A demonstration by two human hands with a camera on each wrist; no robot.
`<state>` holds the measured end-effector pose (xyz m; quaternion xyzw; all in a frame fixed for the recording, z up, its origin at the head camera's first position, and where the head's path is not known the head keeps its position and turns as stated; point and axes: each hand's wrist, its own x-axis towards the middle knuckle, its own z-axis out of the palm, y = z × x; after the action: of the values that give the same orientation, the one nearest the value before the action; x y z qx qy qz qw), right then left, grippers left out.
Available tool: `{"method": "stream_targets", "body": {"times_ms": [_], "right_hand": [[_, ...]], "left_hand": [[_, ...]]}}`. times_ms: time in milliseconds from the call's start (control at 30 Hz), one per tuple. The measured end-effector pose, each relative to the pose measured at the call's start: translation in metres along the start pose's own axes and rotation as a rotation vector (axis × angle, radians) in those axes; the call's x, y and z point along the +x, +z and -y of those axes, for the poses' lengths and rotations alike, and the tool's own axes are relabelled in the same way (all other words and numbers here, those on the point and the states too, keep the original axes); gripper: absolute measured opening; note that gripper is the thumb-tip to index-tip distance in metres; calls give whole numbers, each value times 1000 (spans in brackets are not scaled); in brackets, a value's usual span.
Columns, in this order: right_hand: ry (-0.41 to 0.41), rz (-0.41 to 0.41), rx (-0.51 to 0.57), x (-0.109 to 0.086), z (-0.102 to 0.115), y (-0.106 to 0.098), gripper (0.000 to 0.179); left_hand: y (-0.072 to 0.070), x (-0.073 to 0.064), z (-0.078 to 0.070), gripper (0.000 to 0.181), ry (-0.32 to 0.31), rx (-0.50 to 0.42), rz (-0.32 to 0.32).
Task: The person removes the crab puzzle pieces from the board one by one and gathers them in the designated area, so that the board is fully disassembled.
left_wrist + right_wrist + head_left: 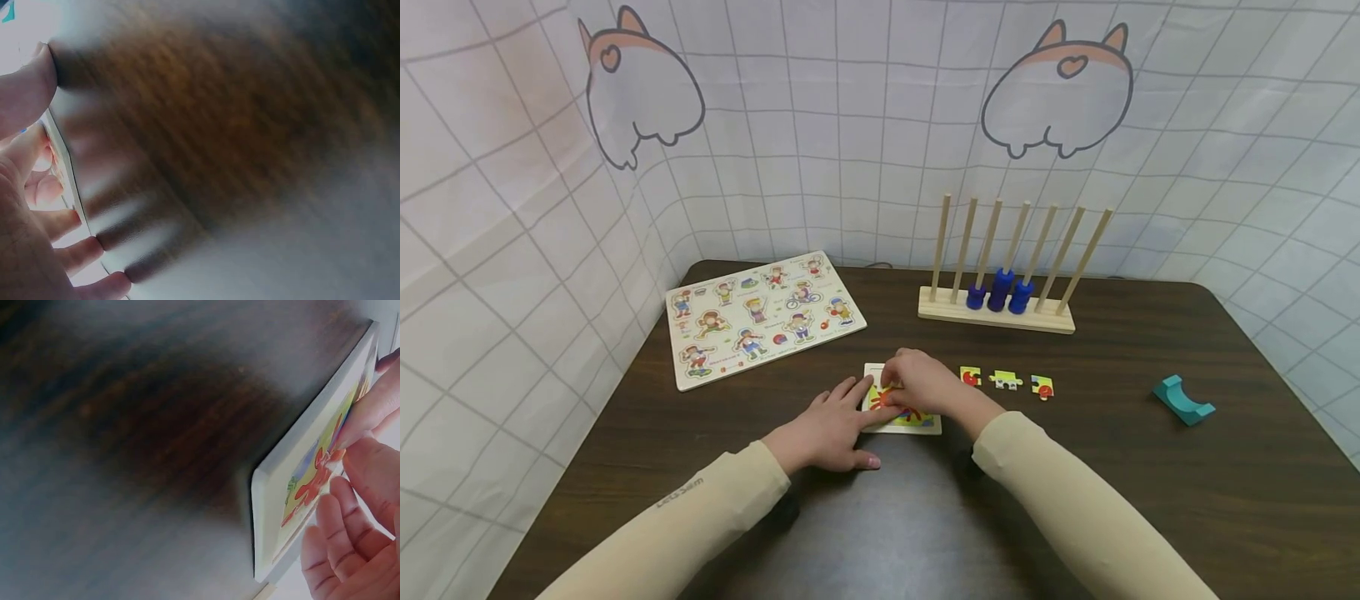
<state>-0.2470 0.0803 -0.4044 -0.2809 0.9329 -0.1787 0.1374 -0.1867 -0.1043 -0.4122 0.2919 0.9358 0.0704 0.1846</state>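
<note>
A small pale-framed jigsaw puzzle board [931, 428] with a yellow and red picture lies on the dark table under both hands. My left hand [829, 432] is spread beside it, thumb on the table and index finger reaching over its lower left. In the left wrist view other fingertips [87, 251] rest at the board's edge. My right hand [923, 382] bends over the board from above, pinching a jigsaw piece at the picture; the piece is mostly hidden by the fingers. The right wrist view shows the thumb [369, 465] beside the red figure [320, 470].
Three loose jigsaw pieces [1006, 380] lie in a row right of the board. Behind stands a wooden peg rack [940, 311] with blue beads [1000, 292]. A larger picture puzzle board [760, 342] lies back left, and a teal arch block [1182, 402] sits at the right.
</note>
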Motion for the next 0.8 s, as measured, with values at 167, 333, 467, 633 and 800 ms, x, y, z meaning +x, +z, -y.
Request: {"method": "stream_targets", "body": {"times_ms": [167,333,467,633,800], "right_hand": [[1,-2,26,0,-1,0,15],[1,-10,69,-1,-2,1,15],[21,-14,131,-1,-4,2,15],[32,-17,213,-1,-6,3,13],[49,-21,279,-1,-8,4,9]], "left_hand": [[-3,-1,-2,75,2,-5,11],[-4,-1,-3,74,-4,-9,24],[-4,-1,-4,74,-10,-21,29],[-4,-1,-4,74,-17,-22,28],[-3,-1,-3,75,-20,-18,28]]}}
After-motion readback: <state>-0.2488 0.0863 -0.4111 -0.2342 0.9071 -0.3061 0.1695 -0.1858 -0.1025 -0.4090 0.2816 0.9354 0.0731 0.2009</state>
